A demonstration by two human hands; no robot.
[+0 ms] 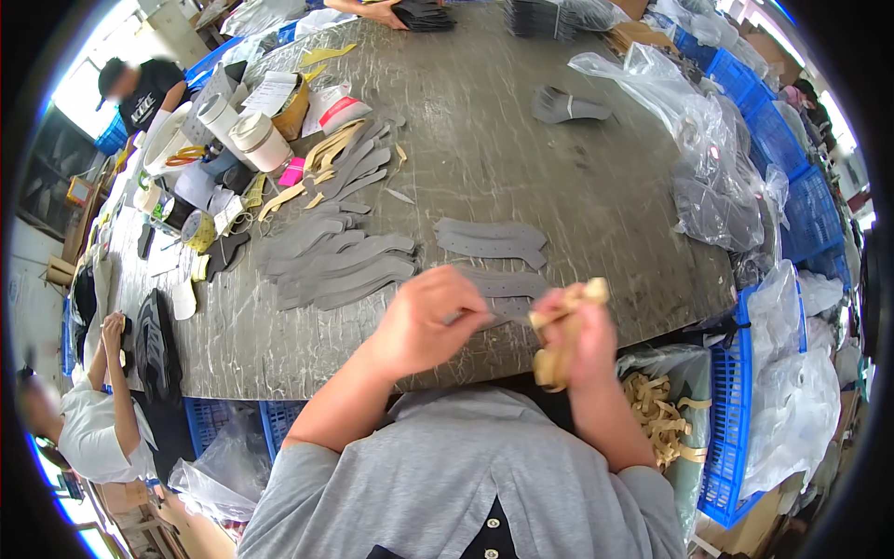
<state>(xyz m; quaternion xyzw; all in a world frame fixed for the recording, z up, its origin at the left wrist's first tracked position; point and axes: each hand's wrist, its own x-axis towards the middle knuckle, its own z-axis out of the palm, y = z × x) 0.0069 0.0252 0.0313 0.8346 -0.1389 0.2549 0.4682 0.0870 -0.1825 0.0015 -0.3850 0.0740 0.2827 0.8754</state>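
My right hand (589,347) is closed around a crumpled bunch of tan strips (551,369), with ends sticking out above and below the fingers. To its left, my left hand (426,321) has thumb and fingers pinched together over the table's near part. What lies in that pinch, if anything, is too blurred to make out. Under and between the hands is a grey curved piece (510,307), partly hidden. Two more grey pieces lie beyond it, the farther one (492,240) fully in sight. A spread of stacked grey pieces (340,265) lies just left of them.
Cups (261,142), a tape roll (197,230) and tan strips clutter the table's left. A grey bundle (570,106) lies farther off. Plastic bags (717,177) and blue crates (728,424) line the right; one bag holds tan strips (656,419). Other people work at the left and far edge.
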